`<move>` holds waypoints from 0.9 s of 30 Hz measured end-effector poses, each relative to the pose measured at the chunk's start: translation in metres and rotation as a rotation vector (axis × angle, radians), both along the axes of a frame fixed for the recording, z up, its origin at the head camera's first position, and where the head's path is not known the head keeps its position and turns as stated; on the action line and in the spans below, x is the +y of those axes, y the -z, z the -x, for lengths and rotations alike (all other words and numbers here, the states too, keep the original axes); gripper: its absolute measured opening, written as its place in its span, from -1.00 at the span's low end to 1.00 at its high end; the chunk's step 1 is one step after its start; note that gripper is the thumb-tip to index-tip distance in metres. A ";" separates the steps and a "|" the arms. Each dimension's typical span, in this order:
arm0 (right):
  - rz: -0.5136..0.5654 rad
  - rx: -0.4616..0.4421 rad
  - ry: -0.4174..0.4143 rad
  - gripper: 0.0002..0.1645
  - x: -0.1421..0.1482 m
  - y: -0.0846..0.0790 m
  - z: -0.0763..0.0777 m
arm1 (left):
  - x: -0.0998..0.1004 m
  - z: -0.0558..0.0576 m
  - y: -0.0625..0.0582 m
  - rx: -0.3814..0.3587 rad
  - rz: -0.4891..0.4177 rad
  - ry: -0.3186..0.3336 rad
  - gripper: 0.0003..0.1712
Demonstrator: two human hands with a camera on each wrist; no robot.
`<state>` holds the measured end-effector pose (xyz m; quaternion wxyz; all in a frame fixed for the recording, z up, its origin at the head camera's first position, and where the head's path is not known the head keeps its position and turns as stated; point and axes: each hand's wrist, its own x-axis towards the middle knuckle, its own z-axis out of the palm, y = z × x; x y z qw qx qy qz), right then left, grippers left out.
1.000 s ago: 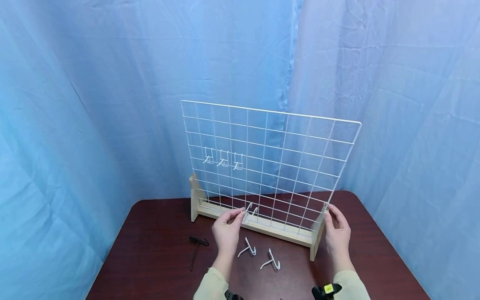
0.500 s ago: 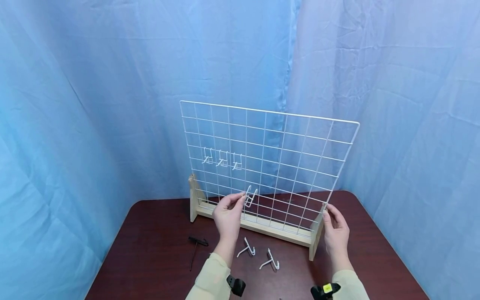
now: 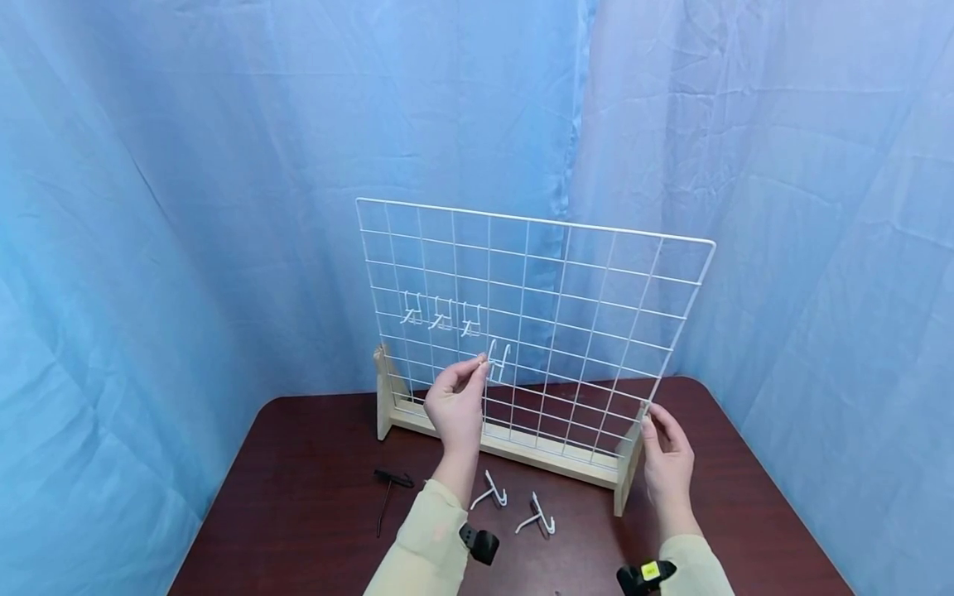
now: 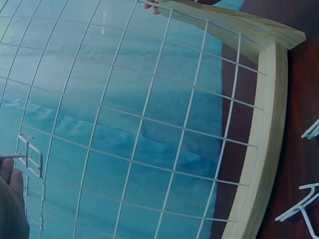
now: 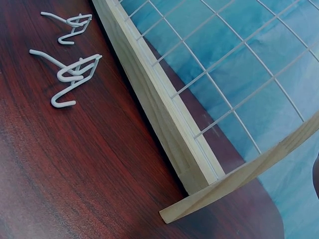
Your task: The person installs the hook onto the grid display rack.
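Note:
A white wire grid panel (image 3: pixel 544 323) stands upright in a wooden base (image 3: pixel 551 454). My left hand (image 3: pixel 456 404) pinches a white wire hook (image 3: pixel 501 362) by its prong, in front of the grid's lower middle. In the left wrist view the same hook (image 4: pixel 34 158) shows its rectangular wire frame close to the mesh. At the base's right upright my right hand (image 3: pixel 669 463) holds the panel's edge between thumb and fingers. Three white hooks (image 3: pixel 441 314) hang in a row on the grid's left part, just above and left of the held one.
Two loose white hooks, one farther left (image 3: pixel 489 490) and one nearer (image 3: pixel 537 516), lie on the dark red table (image 3: pixel 313 497) before the base. A black hook (image 3: pixel 391 497) lies left of them. Blue curtains (image 3: pixel 261 165) hang behind and at both sides.
My left hand has risen with the hook, from near the wooden base to just below the row of hanging hooks. The right hand stays at the panel's edge.

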<state>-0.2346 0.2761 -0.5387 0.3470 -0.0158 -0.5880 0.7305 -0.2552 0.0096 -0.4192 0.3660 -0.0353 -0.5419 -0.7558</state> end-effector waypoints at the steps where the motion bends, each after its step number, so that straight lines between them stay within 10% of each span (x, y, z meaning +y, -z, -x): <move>1: 0.002 -0.001 0.001 -0.61 0.000 0.000 0.000 | 0.001 0.001 -0.003 0.007 0.002 -0.004 -0.87; 27: 0.040 0.098 -0.029 -0.62 0.001 0.004 0.005 | 0.016 0.015 -0.038 0.006 -0.040 -0.075 -0.88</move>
